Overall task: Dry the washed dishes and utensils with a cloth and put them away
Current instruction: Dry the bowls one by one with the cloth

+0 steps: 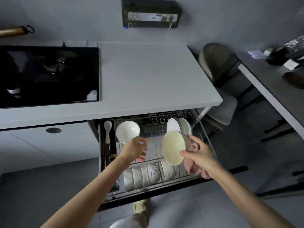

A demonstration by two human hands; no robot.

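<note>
My right hand [201, 153] grips a cream bowl [173, 147] by its rim, tilted on its side above the pulled-out wire dish drawer [179, 180]. A pink cloth [194, 165] is bunched under the same hand. My left hand [135, 149] hovers over the drawer's middle with fingers loosely curled and holds nothing. White bowls [127, 131] are stacked at the drawer's back left. Plates [179, 125] stand on edge at the back right. A row of bowls [148, 175] stands on edge at the front. A white spoon [107, 129] lies in the left side tray.
A grey countertop [148, 76] runs above the drawer, with a black gas hob [49, 74] at its left. A chair [218, 66] and a dark table [269, 83] stand to the right. The floor [41, 191] below is grey tile.
</note>
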